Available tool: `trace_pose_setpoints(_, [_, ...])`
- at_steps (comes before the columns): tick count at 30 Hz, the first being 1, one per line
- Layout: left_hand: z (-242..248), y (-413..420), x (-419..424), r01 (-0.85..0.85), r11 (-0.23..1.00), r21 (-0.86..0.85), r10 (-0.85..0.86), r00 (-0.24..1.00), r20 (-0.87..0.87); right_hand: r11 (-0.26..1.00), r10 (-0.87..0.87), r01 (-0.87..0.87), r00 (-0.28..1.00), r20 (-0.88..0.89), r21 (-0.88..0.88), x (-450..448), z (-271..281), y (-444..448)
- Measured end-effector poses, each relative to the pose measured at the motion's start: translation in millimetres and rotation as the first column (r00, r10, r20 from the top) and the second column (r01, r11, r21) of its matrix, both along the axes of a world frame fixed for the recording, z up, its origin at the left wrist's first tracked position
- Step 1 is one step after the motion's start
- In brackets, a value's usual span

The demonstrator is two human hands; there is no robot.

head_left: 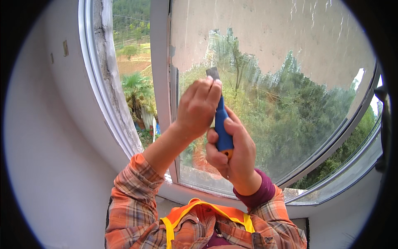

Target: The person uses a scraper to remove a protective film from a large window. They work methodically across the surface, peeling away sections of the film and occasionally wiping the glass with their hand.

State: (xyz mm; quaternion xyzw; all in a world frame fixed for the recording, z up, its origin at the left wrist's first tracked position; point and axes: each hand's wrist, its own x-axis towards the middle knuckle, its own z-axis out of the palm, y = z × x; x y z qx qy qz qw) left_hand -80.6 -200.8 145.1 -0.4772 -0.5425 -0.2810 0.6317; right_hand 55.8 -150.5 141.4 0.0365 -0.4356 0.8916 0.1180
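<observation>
A scraper with a blue handle (222,129) and an orange butt end points up and slightly left in front of a window pane. My right hand (241,146) is wrapped around the handle, thumb along its side. Higher up, my left hand (200,104) has its bent fingers at the flat metal blade (212,73), covering its lower part. Behind both hands the glass pane (279,118) carries a beige film (273,37) over its upper part, with a ragged lower border. Trees show through the lower glass. Whether the blade touches the glass is unclear.
A grey vertical frame bar (161,62) divides the pane from an opening on the left. White wall (62,140) lies at far left, and a curved-looking bottom rail (326,158) runs at right. A dark object (385,124) sits at the right rim.
</observation>
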Motion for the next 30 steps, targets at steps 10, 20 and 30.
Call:
trace_pose_setpoints(10, [7.9, -10.5, 1.6, -0.011, 0.996, -0.090, 0.013, 1.000, 0.025, 0.995, 0.082, -0.090, 0.987, -0.136, -0.049, -6.7, -1.9, -6.2])
trace_pose_setpoints(20, [5.8, -15.9, -11.1, -0.040, 0.993, -0.115, 0.036, 0.999, -0.037, 0.997, 0.043, -0.053, 0.984, -0.175, -0.054, -17.0, -10.5, -18.5])
trace_pose_setpoints(30, [-4.4, -17.1, -23.7, 0.026, 0.994, -0.106, -0.036, 0.995, -0.093, 0.993, 0.110, -0.113, 0.983, -0.149, -0.014, -36.4, -40.6, 5.8])
